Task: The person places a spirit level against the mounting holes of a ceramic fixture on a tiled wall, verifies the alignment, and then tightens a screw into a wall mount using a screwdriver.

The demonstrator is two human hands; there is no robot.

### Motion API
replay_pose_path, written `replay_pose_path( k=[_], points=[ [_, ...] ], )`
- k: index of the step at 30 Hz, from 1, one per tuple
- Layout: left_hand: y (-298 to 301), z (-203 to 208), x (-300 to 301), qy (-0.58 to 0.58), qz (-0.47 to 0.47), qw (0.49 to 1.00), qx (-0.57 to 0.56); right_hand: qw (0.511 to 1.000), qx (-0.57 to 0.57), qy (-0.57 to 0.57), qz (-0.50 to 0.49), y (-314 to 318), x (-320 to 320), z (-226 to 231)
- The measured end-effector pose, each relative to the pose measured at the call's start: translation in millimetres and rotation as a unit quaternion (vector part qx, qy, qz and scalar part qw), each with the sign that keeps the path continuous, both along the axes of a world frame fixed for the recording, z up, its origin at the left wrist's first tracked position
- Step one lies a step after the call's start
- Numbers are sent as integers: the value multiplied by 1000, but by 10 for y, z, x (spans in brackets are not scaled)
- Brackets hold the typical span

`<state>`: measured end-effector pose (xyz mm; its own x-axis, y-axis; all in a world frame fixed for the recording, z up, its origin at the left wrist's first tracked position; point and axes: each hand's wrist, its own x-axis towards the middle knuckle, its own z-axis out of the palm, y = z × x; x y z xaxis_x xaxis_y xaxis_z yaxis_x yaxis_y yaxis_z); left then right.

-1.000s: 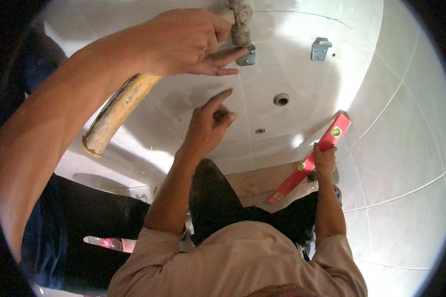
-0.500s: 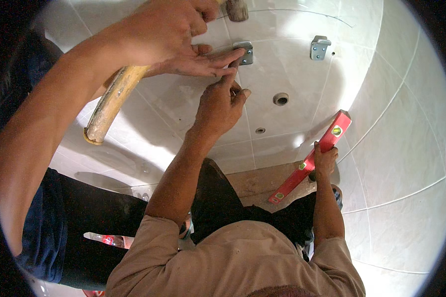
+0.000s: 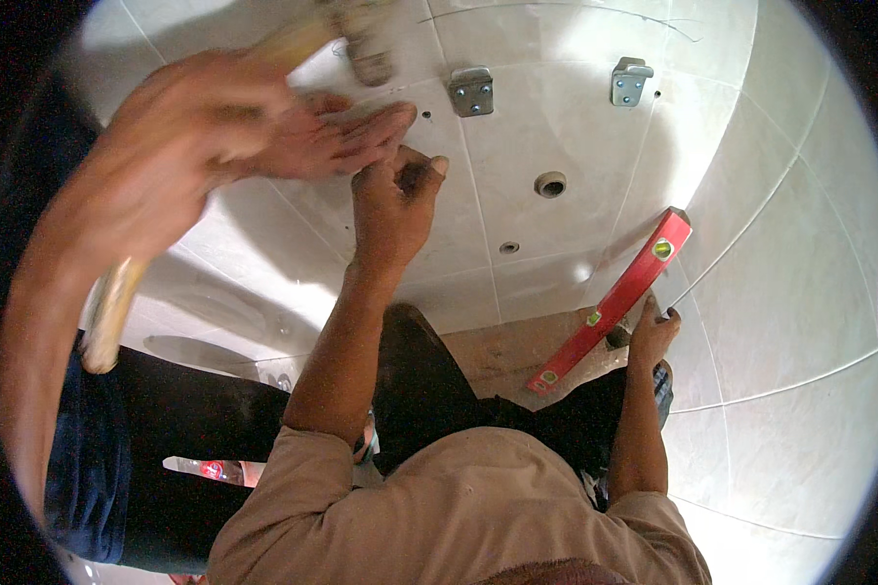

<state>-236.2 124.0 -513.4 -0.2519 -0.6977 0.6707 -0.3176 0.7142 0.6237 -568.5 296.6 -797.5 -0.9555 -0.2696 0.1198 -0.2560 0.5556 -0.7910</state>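
My left hand (image 3: 395, 205) is raised before the tiled wall, its fingers curled together; whatever they may hold is hidden. Just above it is a co-worker's outstretched hand (image 3: 346, 141), blurred and almost touching my fingertips. A hammer with a wooden handle (image 3: 114, 312) passes behind the co-worker's arm, its blurred head (image 3: 366, 54) near the wall. At the right, my right hand (image 3: 654, 336) is beside a red spirit level (image 3: 610, 302), thumb and finger apart and no longer wrapped round it. The level leans at a slant, its upper end by the wall corner.
Two metal brackets (image 3: 472, 92) (image 3: 631, 82) are screwed to the wall. Below them are a round pipe opening (image 3: 550, 184) and a smaller one (image 3: 509, 248). A small drilled hole (image 3: 426, 115) lies left of the brackets. The co-worker's dark trousers (image 3: 180, 400) and a bottle (image 3: 219, 470) are at the left.
My left hand and the co-worker's hands have moved left, away from the left bracket, uncovering it. The hammer has shifted left too. My right hand has slid off the level to its right side.
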Motion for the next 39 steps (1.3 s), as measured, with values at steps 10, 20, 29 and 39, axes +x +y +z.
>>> replay_pose_path(
  k=[10,20,29,39],
  points=[
    [-9,-252,256,-80,81,990,89,986,-144,89,2,226,-98,-363],
    [384,-2189,1218,-246,101,954,139,980,-151,60,115,447,355,-148],
    [887,-2625,1299,-404,100,885,209,937,-186,36,293,223,789,-25],
    [896,-2622,1212,-458,110,861,190,905,-143,45,398,330,1000,-172]
  ],
)
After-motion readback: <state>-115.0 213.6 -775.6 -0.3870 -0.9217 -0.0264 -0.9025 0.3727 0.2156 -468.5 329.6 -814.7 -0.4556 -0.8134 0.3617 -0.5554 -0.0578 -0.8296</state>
